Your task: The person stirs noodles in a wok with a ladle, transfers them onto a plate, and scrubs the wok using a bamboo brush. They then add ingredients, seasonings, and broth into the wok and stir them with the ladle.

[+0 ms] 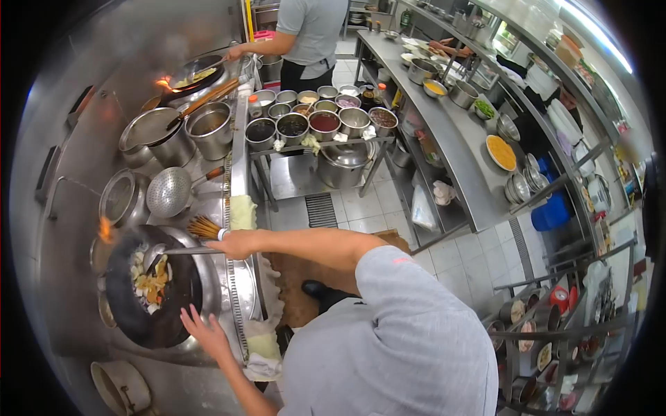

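Note:
My right hand [237, 244] is closed around the handle of a metal ladle [191, 250], whose head reaches into a large dark wok [121, 315]. Pale, brown and orange pieces of food [151, 284] lie in the wok, with some haze above it. My left hand [205, 335] has its fingers spread, holds nothing and is beside the wok's near rim; whether it touches the rim I cannot tell. A bamboo brush [205, 227] lies just beyond my right hand. A flame [106, 230] shows behind the wok.
Beyond are a perforated skimmer [168, 192], metal pots [209, 132] and a second wok [198, 75] over fire, worked by another person [312, 35]. Sauce containers [325, 123] stand on a cart. A steel counter [444, 159] runs behind me. Folded cloths [243, 212] lie along the stove edge.

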`<state>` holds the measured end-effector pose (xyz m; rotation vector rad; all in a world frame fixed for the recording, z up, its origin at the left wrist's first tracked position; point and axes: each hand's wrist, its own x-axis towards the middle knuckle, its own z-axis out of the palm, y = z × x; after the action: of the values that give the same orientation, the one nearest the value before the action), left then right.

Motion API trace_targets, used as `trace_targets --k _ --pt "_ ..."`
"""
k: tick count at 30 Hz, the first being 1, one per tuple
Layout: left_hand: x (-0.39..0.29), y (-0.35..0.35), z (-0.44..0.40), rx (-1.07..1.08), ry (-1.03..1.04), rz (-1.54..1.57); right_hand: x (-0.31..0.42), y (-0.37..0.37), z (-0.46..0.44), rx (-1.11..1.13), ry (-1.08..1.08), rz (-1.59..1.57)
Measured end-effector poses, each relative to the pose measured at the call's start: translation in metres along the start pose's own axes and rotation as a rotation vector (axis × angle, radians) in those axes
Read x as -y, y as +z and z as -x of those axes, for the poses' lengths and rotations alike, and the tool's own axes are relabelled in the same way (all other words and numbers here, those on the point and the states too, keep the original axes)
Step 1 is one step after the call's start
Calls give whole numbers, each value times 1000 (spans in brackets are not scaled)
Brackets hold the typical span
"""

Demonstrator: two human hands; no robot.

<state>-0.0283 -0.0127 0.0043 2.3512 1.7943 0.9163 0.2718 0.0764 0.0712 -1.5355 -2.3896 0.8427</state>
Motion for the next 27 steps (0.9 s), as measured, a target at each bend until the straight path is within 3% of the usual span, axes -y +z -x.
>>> trace_targets --k 3,4,5,6,9,10,11,12,14,18,20,22,25,27 --pt "39 47 -10 76 -23 -28 -13 22 12 -75 -130 -101" --pt "39 53 -15 35 -26 -19 -58 69 -16 -143 -264 -66" --pt "34 49 -20 -11 -48 34 -68 68 -20 68 -170 40" --pt "18 35 -26 -42 -117 160 -44 39 -12 128 69 -63" --pt "20 18 -35 -87 -83 -63 -7 20 -7 -73 -72 -78" --pt "22 16 -37 -30 -113 -123 -16 35 -24 -244 -276 -51" --pt "22 13 -38 20 -168 -108 38 6 -19 -37 7 -277" --pt "18 9 -42 73 -209 -83 74 -6 -19 49 64 -531" --pt "17 -5 -31 -20 -198 -68 106 5 -50 81 -38 -776" --pt "12 -42 11 -120 -106 32 209 16 -105 166 -177 -841" --pt "10 -62 47 -98 -153 259 258 23 -135 329 -299 -948" --pt "12 -78 90 -29 -246 362 312 27 -170 489 -347 -944" --pt "11 -93 170 -156 -490 363 381 61 -250 756 -375 -961" --pt "6 -104 228 -270 -698 246 427 99 -295 687 -389 -815"
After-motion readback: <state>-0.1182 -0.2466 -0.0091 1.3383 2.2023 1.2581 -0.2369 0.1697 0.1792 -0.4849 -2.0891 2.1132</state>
